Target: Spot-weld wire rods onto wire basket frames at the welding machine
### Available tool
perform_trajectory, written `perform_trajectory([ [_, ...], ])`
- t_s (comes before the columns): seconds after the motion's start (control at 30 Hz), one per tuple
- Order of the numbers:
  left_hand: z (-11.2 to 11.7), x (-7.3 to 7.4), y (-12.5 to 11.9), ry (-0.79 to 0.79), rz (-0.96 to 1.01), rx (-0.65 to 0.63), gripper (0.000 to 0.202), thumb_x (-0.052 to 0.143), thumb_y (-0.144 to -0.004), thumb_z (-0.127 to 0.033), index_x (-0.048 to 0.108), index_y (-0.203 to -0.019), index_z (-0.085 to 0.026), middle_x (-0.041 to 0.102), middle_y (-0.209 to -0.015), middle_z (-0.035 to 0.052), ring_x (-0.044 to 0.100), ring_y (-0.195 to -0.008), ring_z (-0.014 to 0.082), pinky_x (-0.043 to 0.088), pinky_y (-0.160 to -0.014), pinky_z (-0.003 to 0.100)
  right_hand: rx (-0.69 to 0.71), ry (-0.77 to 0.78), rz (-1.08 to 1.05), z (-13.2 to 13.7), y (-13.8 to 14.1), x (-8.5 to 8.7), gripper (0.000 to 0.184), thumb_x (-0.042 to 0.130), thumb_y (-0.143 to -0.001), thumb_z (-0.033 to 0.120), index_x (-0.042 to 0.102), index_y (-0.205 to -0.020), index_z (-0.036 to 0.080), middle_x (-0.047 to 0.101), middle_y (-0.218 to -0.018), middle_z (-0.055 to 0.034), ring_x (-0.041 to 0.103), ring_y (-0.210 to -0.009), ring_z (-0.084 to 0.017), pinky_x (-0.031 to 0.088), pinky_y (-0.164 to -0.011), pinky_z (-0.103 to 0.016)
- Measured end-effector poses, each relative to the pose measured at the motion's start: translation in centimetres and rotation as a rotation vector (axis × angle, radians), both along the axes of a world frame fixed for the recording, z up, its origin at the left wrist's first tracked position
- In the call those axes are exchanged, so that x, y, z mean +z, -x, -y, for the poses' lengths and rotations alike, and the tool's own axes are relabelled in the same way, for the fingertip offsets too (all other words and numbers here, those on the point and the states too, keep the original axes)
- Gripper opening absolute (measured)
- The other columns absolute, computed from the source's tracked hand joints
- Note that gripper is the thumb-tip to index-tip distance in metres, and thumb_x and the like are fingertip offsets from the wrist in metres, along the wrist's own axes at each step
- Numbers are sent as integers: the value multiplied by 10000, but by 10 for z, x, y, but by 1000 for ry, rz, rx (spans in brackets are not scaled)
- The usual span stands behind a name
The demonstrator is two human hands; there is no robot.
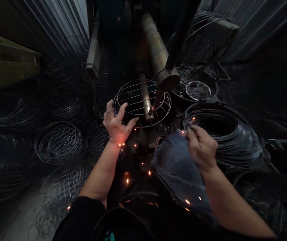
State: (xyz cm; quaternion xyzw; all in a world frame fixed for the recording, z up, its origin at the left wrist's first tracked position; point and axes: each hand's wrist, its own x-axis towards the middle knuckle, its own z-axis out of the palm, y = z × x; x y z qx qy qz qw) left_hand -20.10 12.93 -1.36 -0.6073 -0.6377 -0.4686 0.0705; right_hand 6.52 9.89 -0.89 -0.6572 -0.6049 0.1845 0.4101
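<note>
A round wire rack (143, 127) with parallel cross wires sits between the arms of a welding machine, its rim double-ringed. Beside the rack's left edge is my left hand (118, 125), fingers spread; whether a fingertip touches the rim I cannot tell. A dark copper-coloured tip (155, 102) hangs from the upper cylinder (158, 50) and meets the rack over the lower metal bar (145, 100). My right hand (202, 147) is closed in a pinch at the top corner of a blue denim cloth (178, 164). What lies between its fingertips is hidden. Orange sparks fly around both hands.
A large coil of wire (248, 144) lies at the right, with a basin (217, 90) holding a small round container (198, 90) behind it. Several wire racks (59, 142) are heaped on the left floor. A cardboard box (7, 63) stands far left.
</note>
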Motion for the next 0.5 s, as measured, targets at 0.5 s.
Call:
perform_trajectory([
  [0.5, 27, 7, -5, -2, 33, -68, 256, 723, -735, -464, 743, -816, -222, 637, -880, 37, 579, -870, 184, 425, -838, 349, 163, 277, -460, 36, -28, -8, 307, 782, -649, 412, 715, -815, 164, 634, -522, -14, 582, -466, -164, 487, -495, -303],
])
